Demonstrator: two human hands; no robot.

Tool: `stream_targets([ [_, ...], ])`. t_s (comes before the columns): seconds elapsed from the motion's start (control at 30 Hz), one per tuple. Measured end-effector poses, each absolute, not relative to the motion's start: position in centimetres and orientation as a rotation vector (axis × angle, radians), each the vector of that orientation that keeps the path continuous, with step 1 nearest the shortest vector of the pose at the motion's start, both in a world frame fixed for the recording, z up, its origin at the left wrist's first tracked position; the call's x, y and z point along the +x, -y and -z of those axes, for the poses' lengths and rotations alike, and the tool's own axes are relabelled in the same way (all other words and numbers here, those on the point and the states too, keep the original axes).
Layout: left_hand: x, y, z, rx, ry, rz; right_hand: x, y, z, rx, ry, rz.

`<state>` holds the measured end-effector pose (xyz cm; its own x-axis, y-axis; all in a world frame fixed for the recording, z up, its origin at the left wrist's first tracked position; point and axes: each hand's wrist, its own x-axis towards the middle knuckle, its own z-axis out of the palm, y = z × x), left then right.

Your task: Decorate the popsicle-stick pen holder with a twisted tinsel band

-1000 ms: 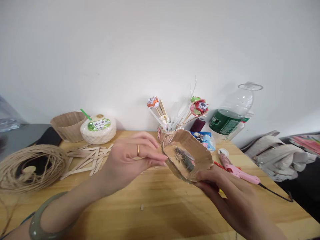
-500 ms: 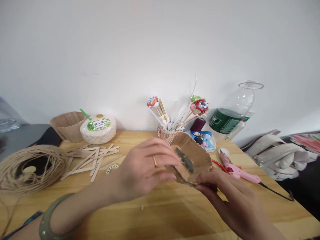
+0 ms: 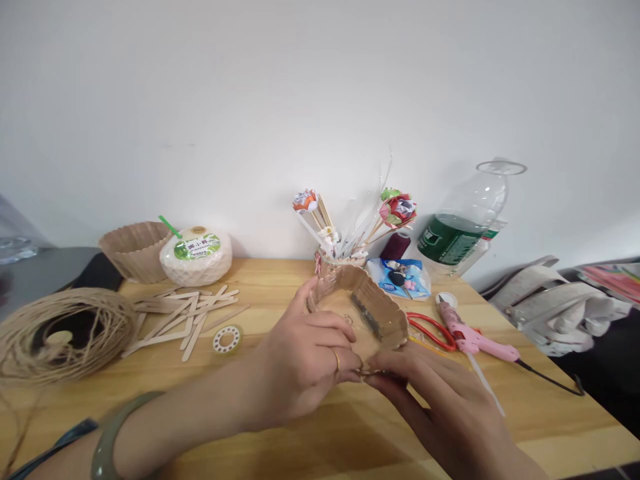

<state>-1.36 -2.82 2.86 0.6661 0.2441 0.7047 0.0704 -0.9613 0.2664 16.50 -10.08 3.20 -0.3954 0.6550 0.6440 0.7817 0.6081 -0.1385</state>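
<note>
A small brown basket-like container with a ribbed wall is tilted toward me between my two hands. A dark grey strip lies along its inner wall. My left hand, with a ring and a bangle on the wrist, grips the near left rim, fingers bent over the edge. My right hand pinches the near right rim between thumb and fingers. The container's underside is hidden. Red-handled scissors lie just beyond my right hand, partly hidden.
A pink glue gun with a black cord lies at right. Wooden craft sticks, a tape roll and a twine coil spread left. Behind stand a white coconut, a pot of paper flowers and a tilted green-labelled bottle.
My left hand has moved from hovering over the container's opening to gripping its near rim. The container and my right hand have shifted slightly left, uncovering the scissors' red handles.
</note>
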Motion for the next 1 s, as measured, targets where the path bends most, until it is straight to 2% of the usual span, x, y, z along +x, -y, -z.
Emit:
stream_targets([
  [0.13, -1.5, 2.5, -2.9, 2.617, -0.273, -1.156, 17.2, 10.1, -3.2, -1.237, 2.195, 0.236],
  [0.4, -1.5, 1.6, -2.8, 2.226, -0.441, -0.626, 17.2, 9.6, -3.3, -1.330, 2.122, 0.050],
  [0.7, -1.7, 1.2, -2.9, 1.728, -0.527, -0.361, 16.9, 9.7, -2.5, -1.313, 2.045, -0.122],
  [1.0, -1.3, 1.4, -2.8, 1.736, -0.651, -0.401, 17.4, 9.7, -2.4, -1.347, 2.027, -0.084],
])
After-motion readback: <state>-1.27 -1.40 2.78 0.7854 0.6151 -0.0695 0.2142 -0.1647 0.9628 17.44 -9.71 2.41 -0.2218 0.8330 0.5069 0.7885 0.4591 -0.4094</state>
